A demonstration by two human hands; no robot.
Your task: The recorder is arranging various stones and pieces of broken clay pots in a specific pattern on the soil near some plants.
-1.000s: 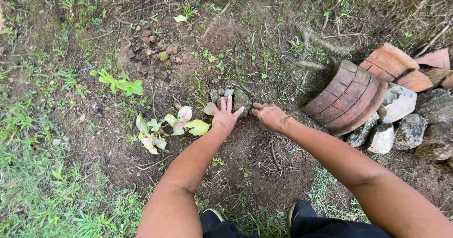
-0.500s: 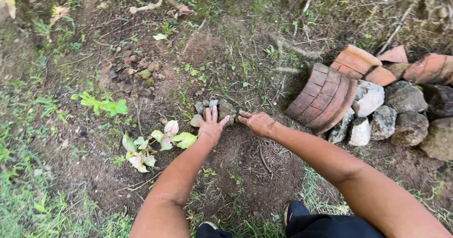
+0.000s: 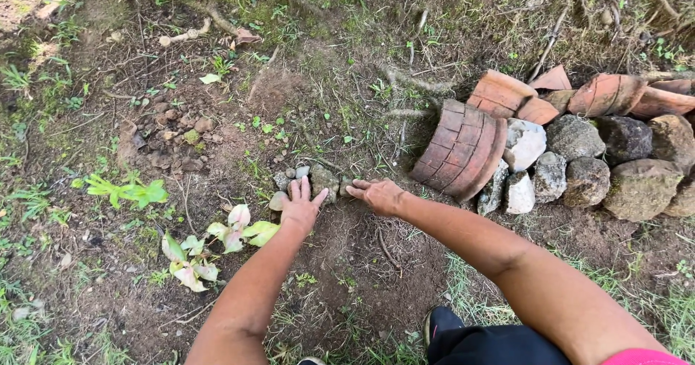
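My left hand lies flat on the bare soil, fingers spread, its tips touching a small cluster of grey stones. My right hand rests palm down just to the right of that cluster, its fingers pointing left and touching the nearest stone. Neither hand grips anything. Both forearms reach in from the bottom of the view. A small plant with pale pink and green leaves grows beside my left wrist.
A curved terracotta pot shard leans to the right of my hands, with more shards and large grey rocks behind it. Another heap of pebbles lies at upper left. Grass, roots and a green seedling surround the soil patch.
The view has shifted so the hands and pot shards sit lower and more to the right. Both hands stay pressed on the soil at the stone cluster.
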